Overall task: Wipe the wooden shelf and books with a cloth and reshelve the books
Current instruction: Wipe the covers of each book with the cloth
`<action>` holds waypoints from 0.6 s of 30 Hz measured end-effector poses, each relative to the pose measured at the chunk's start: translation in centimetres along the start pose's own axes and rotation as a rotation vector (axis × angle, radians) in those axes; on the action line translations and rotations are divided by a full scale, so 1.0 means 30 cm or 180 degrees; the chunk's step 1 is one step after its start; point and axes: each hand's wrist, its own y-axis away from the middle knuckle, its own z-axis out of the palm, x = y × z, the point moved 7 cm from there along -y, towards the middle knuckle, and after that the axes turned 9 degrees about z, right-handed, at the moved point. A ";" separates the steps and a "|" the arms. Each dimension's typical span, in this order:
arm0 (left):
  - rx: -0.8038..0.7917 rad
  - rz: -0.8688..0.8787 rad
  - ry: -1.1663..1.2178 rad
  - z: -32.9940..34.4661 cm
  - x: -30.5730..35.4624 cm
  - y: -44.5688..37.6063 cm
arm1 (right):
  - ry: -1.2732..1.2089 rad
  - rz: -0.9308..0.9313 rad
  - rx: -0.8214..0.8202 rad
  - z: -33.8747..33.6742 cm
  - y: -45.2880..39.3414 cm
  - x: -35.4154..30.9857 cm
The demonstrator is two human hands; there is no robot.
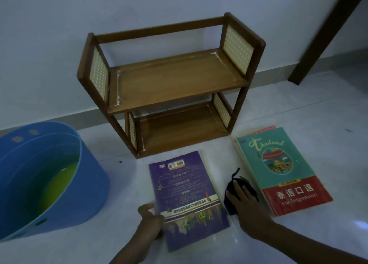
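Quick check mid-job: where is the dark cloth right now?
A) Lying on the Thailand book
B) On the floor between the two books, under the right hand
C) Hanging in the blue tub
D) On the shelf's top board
B: the dark cloth lies on the floor between the purple book and the Thailand book, with the right hand pressed on it.

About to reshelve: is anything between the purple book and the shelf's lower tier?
Nothing visible. Bare floor separates the purple book from the wooden shelf, and its lower tier is empty and open at the front.
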 end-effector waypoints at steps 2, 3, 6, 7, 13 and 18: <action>-0.0766 0.0962 -0.0703 0.021 0.053 0.022 | -0.0093 0.0009 -0.0016 0.004 -0.002 0.007; -0.1169 0.1398 -0.0989 0.028 0.065 0.048 | -0.0151 0.0005 0.0052 0.000 0.000 0.010; -0.0769 0.2203 -0.2232 -0.034 0.064 0.045 | -0.0223 0.0048 0.0064 -0.001 -0.001 0.007; -0.0607 0.2288 -0.2419 -0.032 0.076 0.049 | -0.0233 0.0051 0.0029 0.000 -0.002 0.009; -0.0583 0.3383 -0.2882 -0.008 0.342 0.148 | -0.1039 -0.0391 -0.0246 -0.076 -0.028 0.071; 0.0042 0.4024 -0.1999 -0.089 0.499 0.208 | -0.2202 -0.0077 -0.0005 -0.177 -0.064 0.102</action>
